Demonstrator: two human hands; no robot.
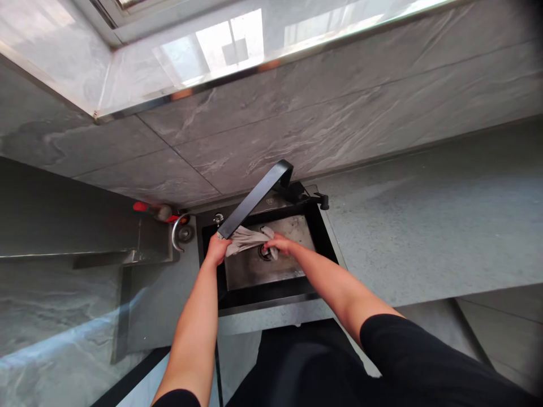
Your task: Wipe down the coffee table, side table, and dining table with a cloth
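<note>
Grey cloth spans between left hand and right hand, both gripping it.

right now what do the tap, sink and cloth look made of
The tap looks like matte black-coated metal, going by its flat dull surface. The sink seems brushed steel, with a dull grey sheen and black rim. The cloth looks like soft fabric, bunching in folds; fibre unclear.

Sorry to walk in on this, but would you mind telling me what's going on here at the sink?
A person is standing at a black-rimmed steel sink, holding a grey cloth over the basin with both bare hands. Their left hand grips one end beneath the black faucet, and their right hand holds the other end above the drain.
</note>
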